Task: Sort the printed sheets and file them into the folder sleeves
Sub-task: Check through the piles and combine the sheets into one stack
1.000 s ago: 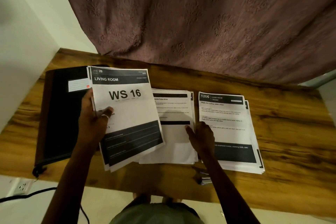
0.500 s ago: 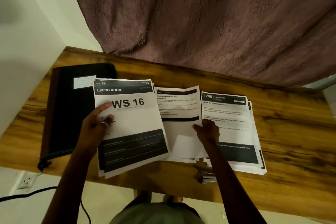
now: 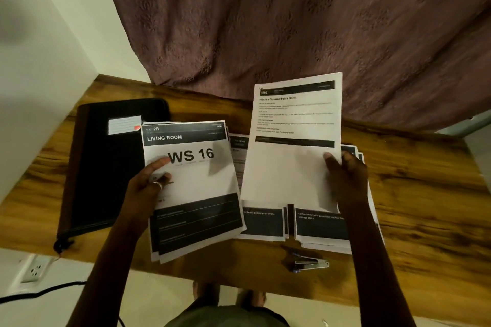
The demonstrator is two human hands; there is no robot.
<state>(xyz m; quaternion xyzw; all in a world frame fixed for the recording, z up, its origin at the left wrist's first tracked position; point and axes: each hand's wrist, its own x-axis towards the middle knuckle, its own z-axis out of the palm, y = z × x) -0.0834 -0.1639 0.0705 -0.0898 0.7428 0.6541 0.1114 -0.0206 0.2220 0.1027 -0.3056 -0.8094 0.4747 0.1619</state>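
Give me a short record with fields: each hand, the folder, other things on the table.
left hand: holds the WS 16 stack
right hand: pinches one raised sheet, "Prepare Sesame Paste Drink"
folder: black, closed, on the table, left side
piles: two, lying below the raised sheet
stapler: near the front edge

Bare wood lies open at the table's [image 3: 425, 194] right end. The black folder [image 3: 106, 180] fills the left, paper stacks [image 3: 263, 223] cover the middle under a lifted sheet [image 3: 289, 172], a stapler [image 3: 309, 264] sits near the front edge, and the curtain [image 3: 292, 21] hangs behind.
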